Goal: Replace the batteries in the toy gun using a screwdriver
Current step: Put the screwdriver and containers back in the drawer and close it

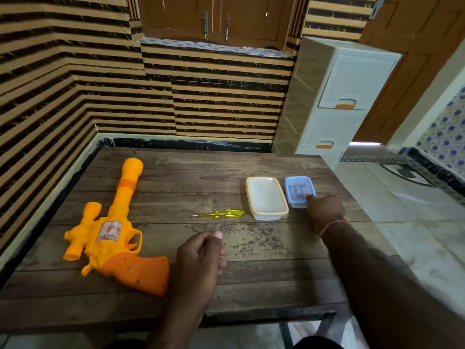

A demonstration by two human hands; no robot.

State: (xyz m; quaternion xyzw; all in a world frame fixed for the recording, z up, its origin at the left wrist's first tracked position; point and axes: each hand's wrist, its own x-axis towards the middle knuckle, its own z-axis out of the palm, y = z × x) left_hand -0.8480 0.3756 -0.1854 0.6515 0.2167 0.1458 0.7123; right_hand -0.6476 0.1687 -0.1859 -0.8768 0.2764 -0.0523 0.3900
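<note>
Colours and patterns on and around the table

Toy gun [110, 238]: yellow-orange body, darker orange grip and barrel band. Screwdriver [221, 214]: clear yellow handle. Two boxes: cream-white [266, 197], light blue [299, 191] (contents greyish, indistinct). Table [251, 260]: dark brown wood-plank print. Wall [63, 84]: tan and black horizontal stripes. Drawer unit [337, 96]: white with orange handles.

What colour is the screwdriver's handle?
Clear yellow; the screwdriver shows best in the head view, lying on the table.

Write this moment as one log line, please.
right hand touching blue box | left hand loosely closed, empty | screwdriver, toy gun untouched
</note>
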